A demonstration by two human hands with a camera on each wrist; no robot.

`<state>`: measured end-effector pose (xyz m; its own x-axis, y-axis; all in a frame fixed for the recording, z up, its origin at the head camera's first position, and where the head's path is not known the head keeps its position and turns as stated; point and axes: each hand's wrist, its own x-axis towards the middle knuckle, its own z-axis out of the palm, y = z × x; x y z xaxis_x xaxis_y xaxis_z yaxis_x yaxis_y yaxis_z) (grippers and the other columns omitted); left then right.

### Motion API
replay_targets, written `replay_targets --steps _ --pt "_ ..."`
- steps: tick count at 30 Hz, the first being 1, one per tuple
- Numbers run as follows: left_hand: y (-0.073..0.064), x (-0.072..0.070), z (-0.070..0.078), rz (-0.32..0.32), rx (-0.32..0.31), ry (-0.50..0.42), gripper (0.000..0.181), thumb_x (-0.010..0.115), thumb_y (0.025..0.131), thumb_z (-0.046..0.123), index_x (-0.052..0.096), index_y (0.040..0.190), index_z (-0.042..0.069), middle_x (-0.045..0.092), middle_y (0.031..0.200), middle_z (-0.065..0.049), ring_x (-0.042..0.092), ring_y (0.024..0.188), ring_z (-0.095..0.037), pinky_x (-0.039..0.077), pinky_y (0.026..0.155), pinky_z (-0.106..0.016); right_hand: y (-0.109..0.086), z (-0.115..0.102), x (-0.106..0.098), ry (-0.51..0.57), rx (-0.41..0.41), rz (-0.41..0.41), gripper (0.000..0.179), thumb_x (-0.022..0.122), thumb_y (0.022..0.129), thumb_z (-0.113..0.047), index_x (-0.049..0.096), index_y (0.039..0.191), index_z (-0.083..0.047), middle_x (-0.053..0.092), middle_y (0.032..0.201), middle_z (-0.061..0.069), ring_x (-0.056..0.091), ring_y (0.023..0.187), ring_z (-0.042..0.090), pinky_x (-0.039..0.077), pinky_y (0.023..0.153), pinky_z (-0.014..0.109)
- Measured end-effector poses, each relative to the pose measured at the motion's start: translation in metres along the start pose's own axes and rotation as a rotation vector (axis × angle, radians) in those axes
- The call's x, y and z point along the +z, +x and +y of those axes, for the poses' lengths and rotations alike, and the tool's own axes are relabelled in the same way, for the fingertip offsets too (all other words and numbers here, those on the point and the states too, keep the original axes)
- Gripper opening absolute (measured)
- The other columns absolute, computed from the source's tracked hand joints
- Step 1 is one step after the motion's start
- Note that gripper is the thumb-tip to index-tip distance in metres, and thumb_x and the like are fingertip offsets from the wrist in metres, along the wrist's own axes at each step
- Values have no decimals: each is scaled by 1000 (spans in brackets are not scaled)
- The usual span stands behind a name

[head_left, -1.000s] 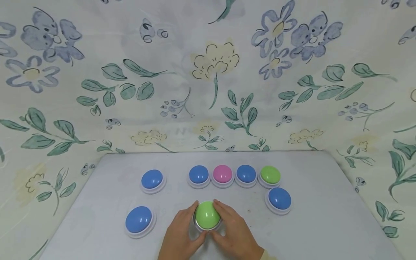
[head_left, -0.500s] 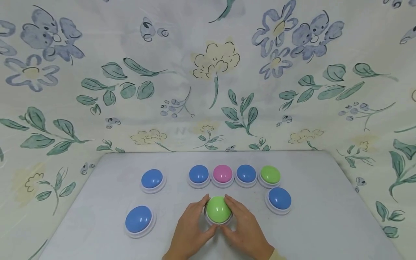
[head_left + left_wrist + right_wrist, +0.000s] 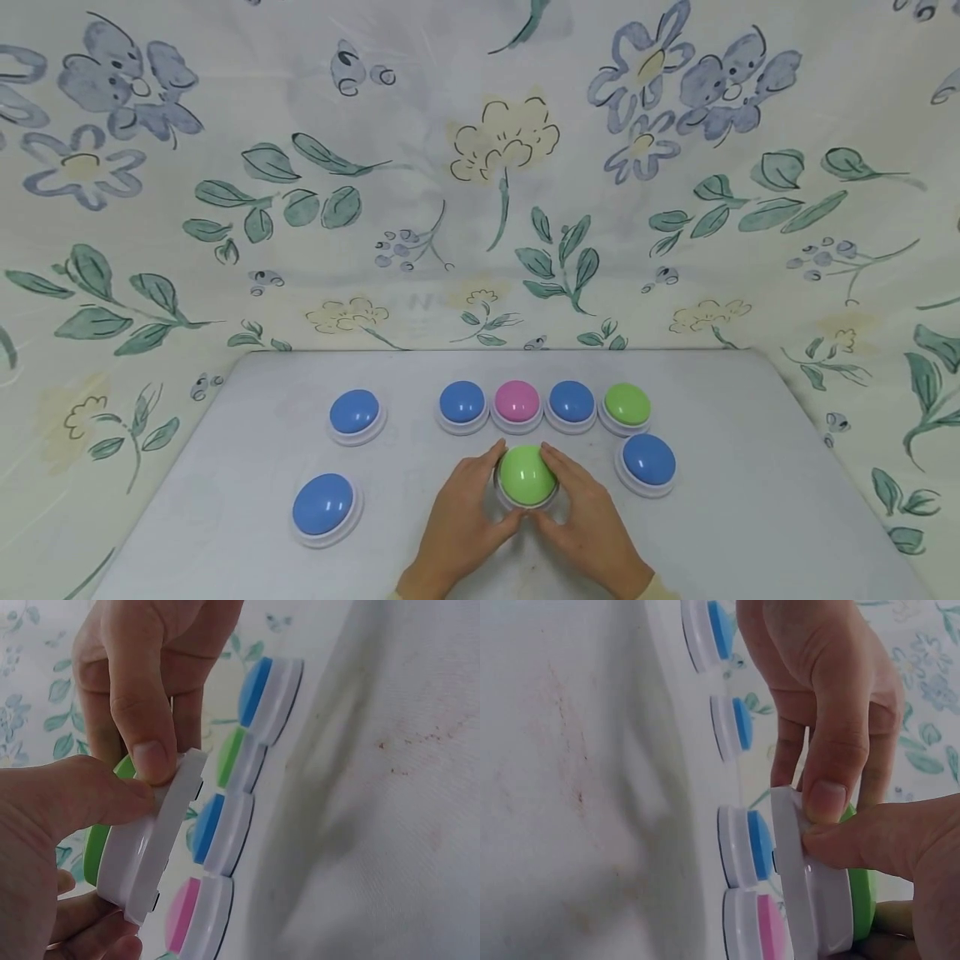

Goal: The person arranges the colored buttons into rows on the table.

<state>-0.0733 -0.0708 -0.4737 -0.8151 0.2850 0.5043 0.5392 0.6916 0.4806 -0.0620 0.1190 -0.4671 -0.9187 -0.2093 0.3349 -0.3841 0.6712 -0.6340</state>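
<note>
Between both hands is a green push button [image 3: 528,475] with a domed top on a round white base. My left hand [image 3: 467,521] grips its left side, and my right hand [image 3: 592,521] grips the right side. Both thumbs meet at the near edge of the base. In the left wrist view, the white base [image 3: 142,855] is raised off the table, its underside facing the tabletop. Beyond it a row runs left to right: a blue button [image 3: 462,402], a pink button [image 3: 517,402], another blue button [image 3: 572,402] and a second green button [image 3: 627,405].
Just in front of the row's right end sits a blue button [image 3: 648,459]. Two more stand apart on the left, a far blue button [image 3: 354,411] and a near blue button [image 3: 322,504]. A floral cloth [image 3: 420,325] rises behind the white table [image 3: 255,433].
Both hands have carried the green push button to the right and a little farther from the body, toward the row. The other buttons have stayed where they were.
</note>
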Motion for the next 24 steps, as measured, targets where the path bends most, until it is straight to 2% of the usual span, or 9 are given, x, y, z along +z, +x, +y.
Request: replay_targets --steps 6,13,24 --pt "4 10 0 42 53 -12 86 93 63 22 56 136 -2 69 121 -9 64 105 -18 58 90 -35 1 6 -5 -4 4 2 73 87 72 -8 57 137 5 58 141 17 55 130 33 46 107 44" --pt "10 19 3 28 37 -32 83 92 64 19 56 137 -2 68 122 -10 63 105 -18 57 91 -36 3 14 -8 -13 1 19 74 88 70 -8 57 136 6 58 140 18 55 130 33 46 108 44" --pt "20 31 7 26 51 -53 83 90 66 21 55 137 -4 69 119 -12 64 104 -21 57 90 -35 5 23 -15 -40 -32 61 70 84 70 -1 57 134 9 59 136 24 58 125 39 47 105 50"
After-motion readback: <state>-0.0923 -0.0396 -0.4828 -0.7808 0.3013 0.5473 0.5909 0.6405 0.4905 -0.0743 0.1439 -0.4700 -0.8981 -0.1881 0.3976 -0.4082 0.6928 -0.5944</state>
